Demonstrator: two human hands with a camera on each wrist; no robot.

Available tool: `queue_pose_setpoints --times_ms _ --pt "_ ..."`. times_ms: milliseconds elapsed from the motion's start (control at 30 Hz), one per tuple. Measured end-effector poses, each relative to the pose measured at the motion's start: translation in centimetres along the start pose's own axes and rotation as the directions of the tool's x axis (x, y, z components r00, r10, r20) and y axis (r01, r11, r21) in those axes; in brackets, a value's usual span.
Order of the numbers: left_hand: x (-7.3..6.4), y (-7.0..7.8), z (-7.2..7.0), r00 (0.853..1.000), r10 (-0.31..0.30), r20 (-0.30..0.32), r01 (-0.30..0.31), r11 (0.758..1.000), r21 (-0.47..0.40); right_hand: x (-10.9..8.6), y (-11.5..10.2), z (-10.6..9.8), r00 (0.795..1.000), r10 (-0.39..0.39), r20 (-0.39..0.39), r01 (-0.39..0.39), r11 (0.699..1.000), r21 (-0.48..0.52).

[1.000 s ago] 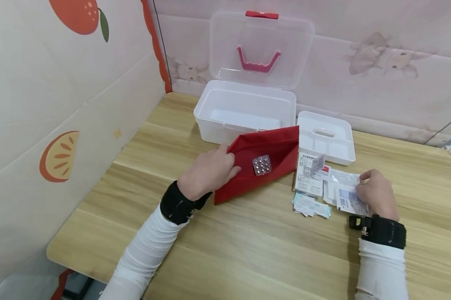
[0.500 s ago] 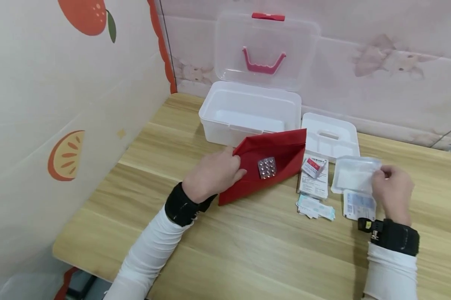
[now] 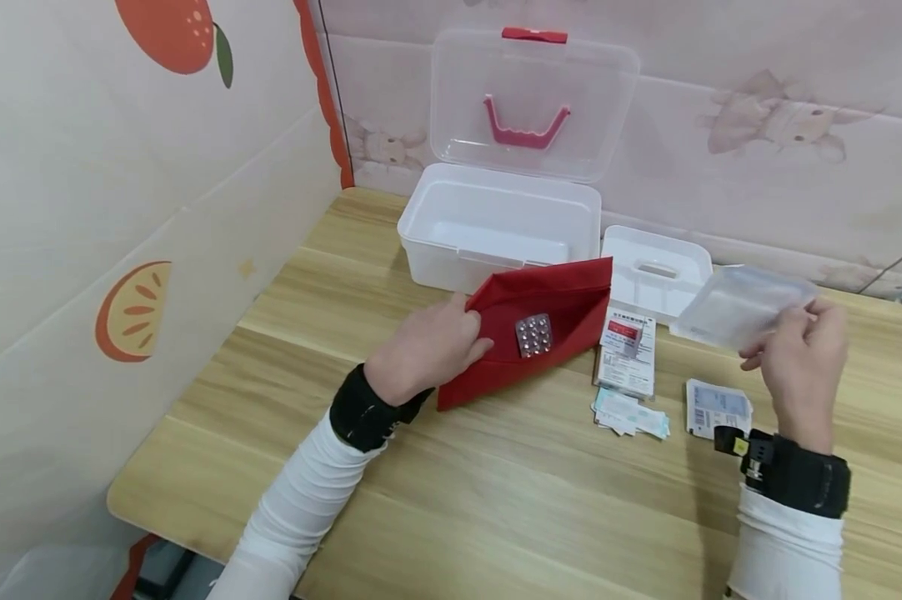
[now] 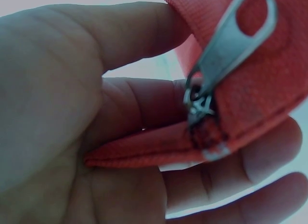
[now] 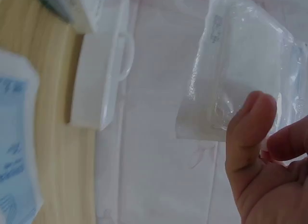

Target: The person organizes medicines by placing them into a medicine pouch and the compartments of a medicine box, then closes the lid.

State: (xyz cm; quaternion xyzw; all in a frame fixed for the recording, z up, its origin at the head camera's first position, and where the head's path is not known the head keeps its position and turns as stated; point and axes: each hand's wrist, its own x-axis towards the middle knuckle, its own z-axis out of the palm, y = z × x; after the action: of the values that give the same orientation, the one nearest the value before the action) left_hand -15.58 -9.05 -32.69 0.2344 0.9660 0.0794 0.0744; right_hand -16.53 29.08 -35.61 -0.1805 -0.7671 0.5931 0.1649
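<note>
In the head view my left hand [image 3: 424, 348] grips the left end of a red zip pouch [image 3: 496, 329], whose mouth gapes. A silver zip pull [image 4: 240, 41] hangs near the fingers in the left wrist view. A blister pack of pills [image 3: 533, 335] lies against the pouch's red fabric. My right hand [image 3: 805, 367] pinches a clear-and-white flat sealed packet [image 3: 739, 307] between thumb and fingers, raised off the table. Below it lies a smaller blue-and-white packet [image 3: 719, 408]. The held packet's contents cannot be made out.
An open clear box [image 3: 428, 262] with a raised lid [image 3: 458, 92] stands behind the pouch. Right of it is a white divided tray [image 3: 638, 292]. Nearer lie a white medicine box [image 3: 626, 371], a small red-and-white carton [image 3: 623, 330] and adhesive bandages [image 3: 629, 415].
My right hand has taken hold of the larger packet and lifted it up and to the right, off the table. The left hand keeps its grip on the pouch.
</note>
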Motion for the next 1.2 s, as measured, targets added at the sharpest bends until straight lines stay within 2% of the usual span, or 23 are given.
queue_pose_setpoints --times_ms 100,167,267,367,433,533,633,700,767,867,967,1000,1133,1200 --pt "0.0 0.0 -0.1 1.0 -0.002 -0.001 0.002 1.0 -0.005 -0.6 -0.8 0.4 0.998 -0.024 0.055 0.015 0.988 0.152" --pt "-0.1 0.0 -0.1 1.0 0.0 0.0 0.0 1.0 -0.003 -1.2 -1.2 0.7 0.995 -0.046 0.092 0.028 0.982 0.189" --pt "-0.1 0.1 -0.2 1.0 0.006 0.0 -0.006 1.0 0.003 -1.9 -1.8 1.2 0.984 -0.093 0.154 0.07 0.987 0.148" --pt "-0.1 0.1 -0.2 1.0 0.01 -0.002 -0.01 1.0 0.003 -2.7 -2.1 2.0 0.969 -0.163 0.188 0.164 0.986 0.008" --pt "-0.1 0.1 -0.2 1.0 0.013 -0.002 -0.013 1.0 0.002 -3.1 -2.3 2.6 0.954 -0.22 0.202 0.235 0.971 -0.052" --pt "-0.2 0.1 -0.3 1.0 0.016 -0.001 -0.016 1.0 0.003 -3.9 -2.6 3.6 0.922 -0.339 0.185 0.364 0.923 -0.125" --pt "-0.2 0.1 -0.3 1.0 0.02 0.0 -0.02 1.0 0.005 -4.7 -2.9 4.6 0.874 -0.457 0.167 0.478 0.871 -0.117" --pt "-0.2 0.1 -0.3 1.0 0.025 -0.003 -0.025 1.0 0.008 -5.1 -3.2 5.1 0.839 -0.521 0.158 0.537 0.84 -0.076" --pt "-0.3 0.2 -0.3 1.0 0.03 -0.006 -0.03 1.0 0.006 -5.4 -3.3 5.7 0.791 -0.59 0.16 0.602 0.797 -0.036" --pt "-0.3 0.2 -0.3 0.999 0.037 -0.011 -0.037 0.999 0.008 -6.0 -3.5 6.8 0.691 -0.701 0.177 0.71 0.704 0.013" --pt "-0.4 0.2 -0.3 0.999 0.034 -0.008 -0.034 0.999 0.014 -6.7 -3.5 8.0 0.583 -0.78 0.227 0.799 0.601 0.012" --pt "-0.4 0.2 -0.3 0.999 0.032 -0.007 -0.032 0.999 0.016 -7.0 -3.5 8.4 0.557 -0.792 0.25 0.816 0.577 0.01" --pt "-0.5 0.3 -0.3 0.999 0.033 -0.009 -0.033 0.999 0.026 -7.9 -3.2 9.8 0.49 -0.785 0.378 0.851 0.525 -0.013" --pt "-0.5 0.4 -0.3 0.999 0.039 -0.014 -0.038 0.999 0.028 -8.3 -3.0 10.4 0.475 -0.761 0.442 0.855 0.518 -0.026"
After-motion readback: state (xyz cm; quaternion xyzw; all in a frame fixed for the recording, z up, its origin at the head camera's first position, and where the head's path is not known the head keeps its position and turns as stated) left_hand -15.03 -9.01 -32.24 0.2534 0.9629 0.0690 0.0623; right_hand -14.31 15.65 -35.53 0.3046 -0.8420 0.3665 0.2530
